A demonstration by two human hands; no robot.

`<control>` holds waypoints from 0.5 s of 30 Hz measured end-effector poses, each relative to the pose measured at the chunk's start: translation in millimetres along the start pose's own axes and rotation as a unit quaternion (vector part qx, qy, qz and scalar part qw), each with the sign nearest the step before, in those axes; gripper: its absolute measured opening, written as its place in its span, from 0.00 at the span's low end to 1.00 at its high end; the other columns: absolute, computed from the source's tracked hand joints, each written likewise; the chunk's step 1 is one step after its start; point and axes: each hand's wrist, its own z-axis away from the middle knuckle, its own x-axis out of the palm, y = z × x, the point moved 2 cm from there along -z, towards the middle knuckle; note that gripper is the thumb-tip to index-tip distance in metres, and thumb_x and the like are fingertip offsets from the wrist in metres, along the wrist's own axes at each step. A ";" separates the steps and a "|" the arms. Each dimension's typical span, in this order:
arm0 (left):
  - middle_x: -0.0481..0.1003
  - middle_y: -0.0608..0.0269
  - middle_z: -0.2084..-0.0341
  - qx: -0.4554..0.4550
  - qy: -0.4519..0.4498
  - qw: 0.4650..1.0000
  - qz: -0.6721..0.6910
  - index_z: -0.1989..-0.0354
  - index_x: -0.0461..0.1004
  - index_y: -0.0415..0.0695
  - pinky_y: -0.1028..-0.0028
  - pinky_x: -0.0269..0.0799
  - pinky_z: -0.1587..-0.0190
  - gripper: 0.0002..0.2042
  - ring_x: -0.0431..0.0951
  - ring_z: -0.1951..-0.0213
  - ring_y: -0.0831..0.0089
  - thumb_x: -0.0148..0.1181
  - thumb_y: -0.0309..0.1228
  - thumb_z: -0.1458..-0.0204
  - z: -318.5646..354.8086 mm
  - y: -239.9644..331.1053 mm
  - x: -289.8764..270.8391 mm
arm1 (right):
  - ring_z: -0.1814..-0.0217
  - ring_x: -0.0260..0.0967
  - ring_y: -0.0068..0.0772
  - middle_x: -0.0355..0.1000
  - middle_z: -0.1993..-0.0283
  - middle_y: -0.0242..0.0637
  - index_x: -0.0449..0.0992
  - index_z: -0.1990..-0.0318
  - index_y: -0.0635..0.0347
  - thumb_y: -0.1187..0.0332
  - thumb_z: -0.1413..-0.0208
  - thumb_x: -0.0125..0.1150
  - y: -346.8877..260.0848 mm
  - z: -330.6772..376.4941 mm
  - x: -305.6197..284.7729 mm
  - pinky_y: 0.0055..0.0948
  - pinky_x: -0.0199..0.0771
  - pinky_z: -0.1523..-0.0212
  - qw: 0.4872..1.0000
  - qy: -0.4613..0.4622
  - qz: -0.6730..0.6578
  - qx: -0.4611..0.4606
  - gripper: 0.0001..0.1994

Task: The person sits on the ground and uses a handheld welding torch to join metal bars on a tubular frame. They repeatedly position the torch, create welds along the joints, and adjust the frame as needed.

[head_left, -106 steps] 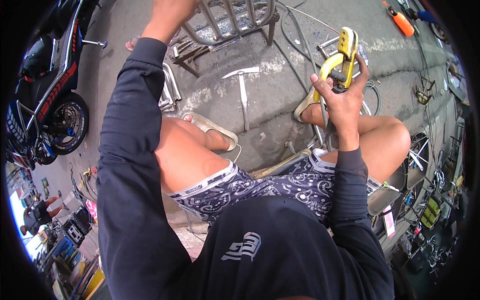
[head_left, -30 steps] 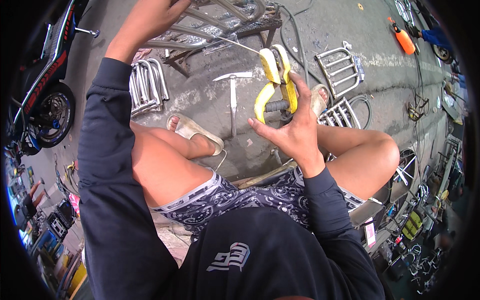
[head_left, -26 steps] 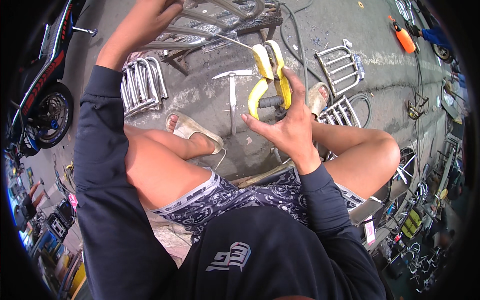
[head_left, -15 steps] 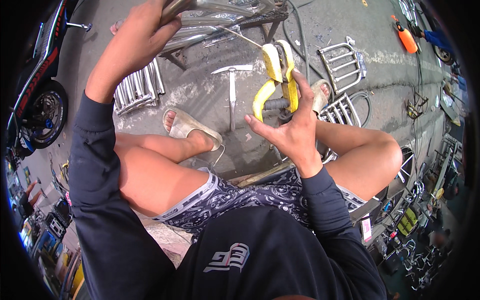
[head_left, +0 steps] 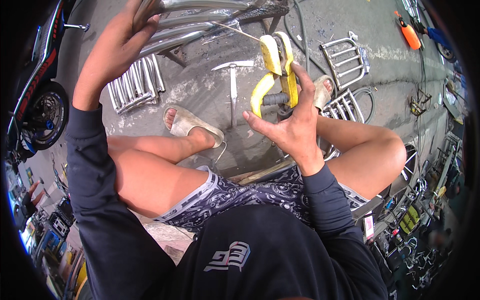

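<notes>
Tube frame [head_left: 187, 20] gripped in left hand [head_left: 112, 47], yellow clamp [head_left: 267, 81] in right hand [head_left: 297, 120].
Any wobble could jog the rod [head_left: 235, 30].

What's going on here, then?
A seated person's left hand grips a metal tube frame over a low stand. The right hand holds a yellow clamp-like holder with a thin rod pointing toward the frame; whether they touch is unclear. A hammer lies on the ground nearby.

Tube frame [head_left: 192, 19] and rack [head_left: 345, 62] are smooth, glossy metal, the hammer [head_left: 233, 90] duller metal; the yellow holder [head_left: 270, 56] looks matt and scuffed, the bottle [head_left: 410, 36] smooth plastic, the sweater [head_left: 327, 202] matt cloth, the floor [head_left: 350, 15] rough concrete
</notes>
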 end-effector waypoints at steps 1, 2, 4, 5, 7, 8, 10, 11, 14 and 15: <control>0.81 0.51 0.44 -0.005 -0.015 1.000 -0.006 0.27 0.71 0.46 0.64 0.70 0.34 0.22 0.81 0.42 0.60 0.60 0.39 0.26 2.7 -11.0 -0.6 | 0.32 0.76 0.47 0.67 0.28 0.56 0.52 0.21 0.63 0.62 0.59 0.92 0.1 -0.2 0.3 0.43 0.81 0.34 1.000 -0.001 -0.005 0.003 0.61; 0.80 0.51 0.41 -0.011 -0.030 0.999 -0.011 0.26 0.70 0.45 0.64 0.69 0.33 0.23 0.79 0.40 0.61 0.59 0.36 0.25 5.7 -20.5 -0.6 | 0.32 0.76 0.47 0.67 0.28 0.56 0.52 0.21 0.63 0.62 0.59 0.92 -0.1 -0.1 0.5 0.43 0.81 0.34 1.000 -0.003 -0.010 0.006 0.61; 0.79 0.51 0.38 -0.006 -0.039 0.999 -0.018 0.25 0.69 0.44 0.64 0.69 0.32 0.23 0.78 0.38 0.62 0.59 0.35 0.25 9.8 -34.2 0.6 | 0.32 0.76 0.47 0.68 0.28 0.56 0.52 0.21 0.63 0.62 0.59 0.92 -1.0 -0.4 -0.9 0.43 0.81 0.34 1.000 -0.003 0.022 -0.008 0.61; 0.79 0.51 0.39 0.005 -0.033 0.999 -0.021 0.25 0.69 0.44 0.64 0.69 0.32 0.23 0.78 0.39 0.62 0.59 0.35 0.25 11.6 -37.9 0.9 | 0.32 0.77 0.47 0.68 0.28 0.56 0.52 0.21 0.63 0.62 0.59 0.92 -1.8 -0.2 -1.3 0.42 0.82 0.35 0.999 -0.005 0.037 -0.015 0.61; 0.79 0.51 0.39 0.018 -0.028 0.999 -0.022 0.26 0.69 0.44 0.64 0.69 0.32 0.23 0.79 0.39 0.61 0.59 0.35 0.25 13.3 -40.9 0.9 | 0.33 0.77 0.47 0.68 0.29 0.57 0.52 0.21 0.62 0.62 0.59 0.92 -2.3 -0.2 0.7 0.42 0.81 0.35 1.000 -0.007 0.006 0.007 0.61; 0.79 0.51 0.39 0.020 -0.030 0.999 -0.020 0.26 0.69 0.44 0.64 0.69 0.32 0.23 0.79 0.39 0.61 0.59 0.35 0.25 13.3 -41.2 0.6 | 0.33 0.77 0.47 0.69 0.29 0.57 0.52 0.21 0.62 0.62 0.59 0.91 -2.1 -0.2 1.6 0.42 0.81 0.35 1.000 -0.010 -0.011 0.017 0.61; 0.79 0.51 0.39 0.018 -0.031 0.999 -0.019 0.26 0.70 0.43 0.64 0.69 0.32 0.22 0.79 0.39 0.61 0.59 0.35 0.25 12.8 -40.4 -0.2 | 0.33 0.77 0.47 0.69 0.30 0.57 0.52 0.21 0.62 0.63 0.58 0.91 -2.9 -0.2 2.3 0.42 0.82 0.35 1.000 -0.005 -0.002 0.002 0.61; 0.79 0.51 0.39 0.015 -0.031 0.999 -0.020 0.26 0.70 0.43 0.64 0.69 0.32 0.22 0.79 0.39 0.62 0.59 0.35 0.25 11.9 -40.4 -0.8 | 0.34 0.77 0.47 0.70 0.30 0.57 0.51 0.21 0.62 0.63 0.58 0.91 -3.0 -0.2 2.2 0.41 0.82 0.36 1.000 -0.002 0.003 -0.005 0.61; 0.79 0.51 0.40 0.002 -0.041 0.999 -0.010 0.27 0.70 0.43 0.65 0.69 0.33 0.22 0.79 0.40 0.63 0.59 0.35 0.25 10.5 -41.6 -0.9 | 0.34 0.78 0.46 0.70 0.31 0.58 0.51 0.21 0.62 0.63 0.58 0.91 -1.7 0.3 1.6 0.41 0.82 0.36 1.000 -0.006 0.001 0.003 0.61; 0.79 0.51 0.40 -0.002 -0.045 0.999 -0.005 0.27 0.70 0.43 0.65 0.69 0.33 0.22 0.79 0.40 0.63 0.59 0.36 0.25 10.1 -42.6 -0.6 | 0.34 0.78 0.46 0.70 0.31 0.57 0.51 0.21 0.62 0.63 0.58 0.91 -1.2 0.5 1.3 0.41 0.82 0.36 1.000 -0.008 0.005 0.007 0.61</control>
